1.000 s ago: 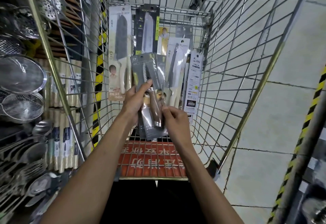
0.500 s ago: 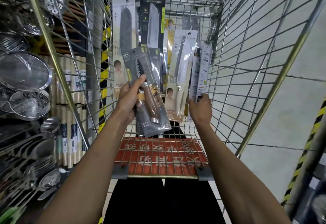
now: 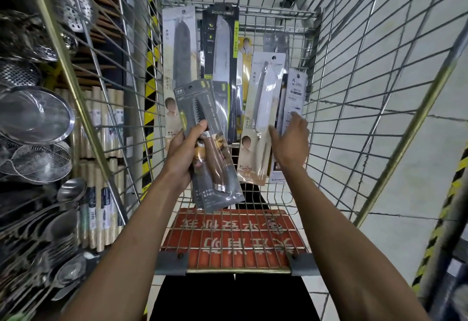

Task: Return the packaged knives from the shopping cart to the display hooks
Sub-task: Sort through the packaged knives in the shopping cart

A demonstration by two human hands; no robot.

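My left hand (image 3: 182, 152) grips a grey pack holding a serrated knife with a brown handle (image 3: 211, 153), with at least one more grey pack stacked behind it, above the wire shopping cart (image 3: 354, 108). My right hand (image 3: 291, 143) is spread open, fingers against the white-packed knife (image 3: 262, 118) and a narrow white pack (image 3: 295, 93) leaning at the cart's far right. A tall white knife pack (image 3: 180, 67) and a black knife pack (image 3: 220, 57) lean against the cart's far end. No display hooks for knives are in view.
Left of the cart, a shelf holds steel strainers (image 3: 33, 115), ladles (image 3: 68, 191) and packs of chopsticks (image 3: 101, 123). The cart's red child-seat flap (image 3: 233, 239) is near me. Grey floor tiles lie right of the cart, with a yellow-black striped post (image 3: 450, 194) at the edge.
My right hand let go of the grey packs and moved right to the white packs, where it now spreads open. My left hand keeps the grey packs, raised slightly.
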